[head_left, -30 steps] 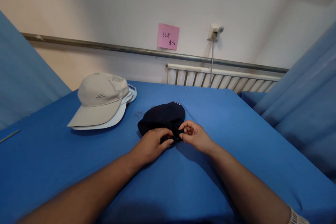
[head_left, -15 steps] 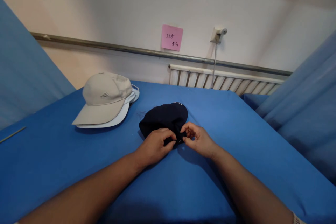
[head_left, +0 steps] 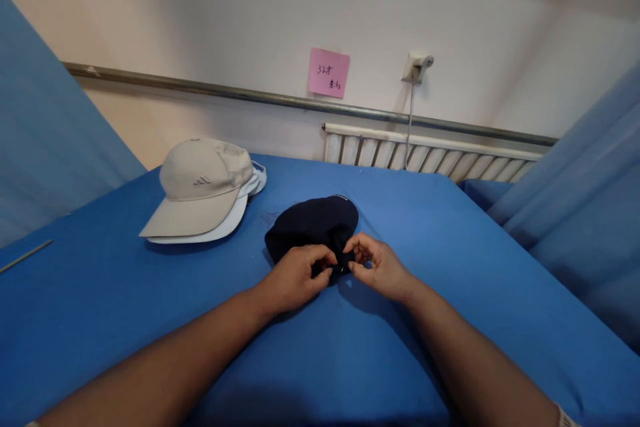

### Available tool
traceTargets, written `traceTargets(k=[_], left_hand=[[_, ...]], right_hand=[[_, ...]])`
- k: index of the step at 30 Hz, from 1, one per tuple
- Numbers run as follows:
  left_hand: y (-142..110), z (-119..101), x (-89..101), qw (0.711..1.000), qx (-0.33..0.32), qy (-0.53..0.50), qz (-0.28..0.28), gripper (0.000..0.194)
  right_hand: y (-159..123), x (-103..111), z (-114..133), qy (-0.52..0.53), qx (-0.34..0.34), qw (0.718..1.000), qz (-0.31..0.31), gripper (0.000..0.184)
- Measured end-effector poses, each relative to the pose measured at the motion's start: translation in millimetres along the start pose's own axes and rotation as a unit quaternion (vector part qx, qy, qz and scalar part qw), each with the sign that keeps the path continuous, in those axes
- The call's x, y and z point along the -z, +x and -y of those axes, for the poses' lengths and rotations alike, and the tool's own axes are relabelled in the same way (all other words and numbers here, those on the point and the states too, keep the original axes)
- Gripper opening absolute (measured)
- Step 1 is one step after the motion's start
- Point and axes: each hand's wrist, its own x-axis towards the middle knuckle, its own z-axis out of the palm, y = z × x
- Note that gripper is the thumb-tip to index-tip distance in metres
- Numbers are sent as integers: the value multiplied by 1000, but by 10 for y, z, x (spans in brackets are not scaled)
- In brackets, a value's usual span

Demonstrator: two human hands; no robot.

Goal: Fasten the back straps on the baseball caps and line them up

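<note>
A dark navy cap (head_left: 313,223) lies on the blue-covered table (head_left: 330,353), its near edge between my two hands. My left hand (head_left: 300,273) pinches the cap's near edge, thumb and fingers curled toward each other. Just to the right, my right hand (head_left: 377,265) holds the same edge between thumb and fingertips. A small shiny spot shows on the dark edge between them, too small to make out. At the left, a beige cap (head_left: 200,177) with a three-stripe logo rests stacked on a white cap (head_left: 220,230).
Behind the table stand a white radiator (head_left: 390,147) and a metal rail (head_left: 240,93). A pink note (head_left: 329,73) and a socket with a plug (head_left: 417,68) are on the wall. Blue curtains (head_left: 595,193) hang at both sides. A thin stick (head_left: 27,255) lies at far left.
Almost nothing differs. The left thumb has shifted very slightly at the cap's edge, and the view has moved a little.
</note>
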Motion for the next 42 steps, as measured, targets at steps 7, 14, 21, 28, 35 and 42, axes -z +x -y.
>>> traceTargets(k=[7,14,21,28,35,42], left_hand=[[-2,42,-11,999,-22,23,6,19],[1,50,-6,996,-54,71,0,17],[-13,58,-49,990,-60,125,3,14],[2,38,-59,998,-1,62,-19,8],[-28,12,-57,997,-40,43,-52,23],[-16,63,-54,995,-15,39,-89,19]], right_hand=[[-13,-22,23,9,1,1000,6,22],[-7,-64,50,88,-8,996,6,19],[-10,-76,44,107,-12,994,16,21],[27,-85,51,162,-36,986,-2,21],[56,-99,61,341,-150,925,-72,36],[65,-78,49,363,-126,922,-43,40]])
